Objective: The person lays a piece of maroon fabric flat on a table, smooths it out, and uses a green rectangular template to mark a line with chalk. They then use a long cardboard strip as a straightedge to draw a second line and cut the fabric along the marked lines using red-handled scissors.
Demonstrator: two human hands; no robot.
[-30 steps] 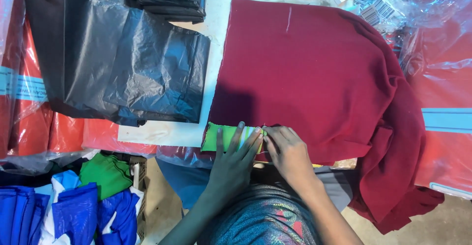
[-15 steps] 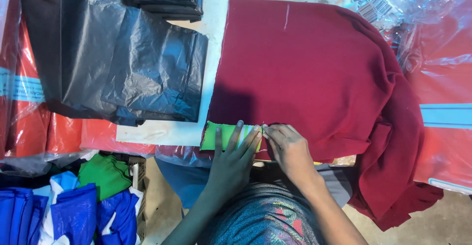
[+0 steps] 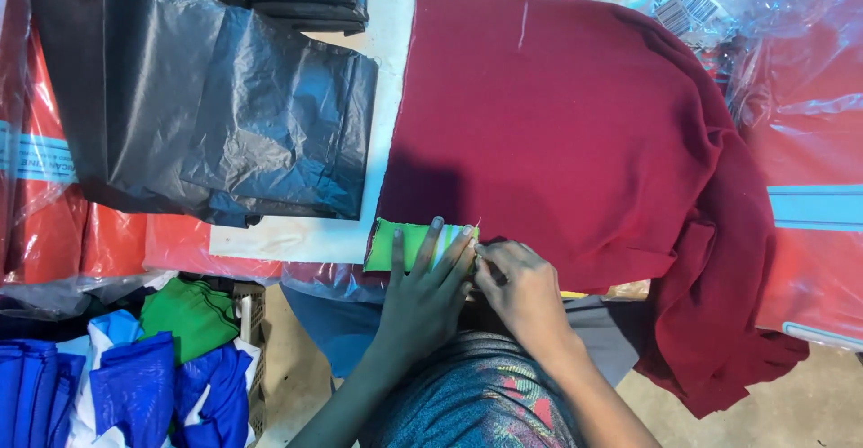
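My left hand lies flat, fingers spread apart, pressing a small green cloth piece at the near edge of the maroon garment spread on the tabletop. My right hand sits just beside it, fingertips pinched together at the green piece's right end, seemingly on something thin; I cannot tell what. To do this well, I judge the left palm should hold the green piece flat and square to the garment's hem while the right works in small, careful motions. The black plastic bags lie to the left, well apart, and blue and green folded clothes below.
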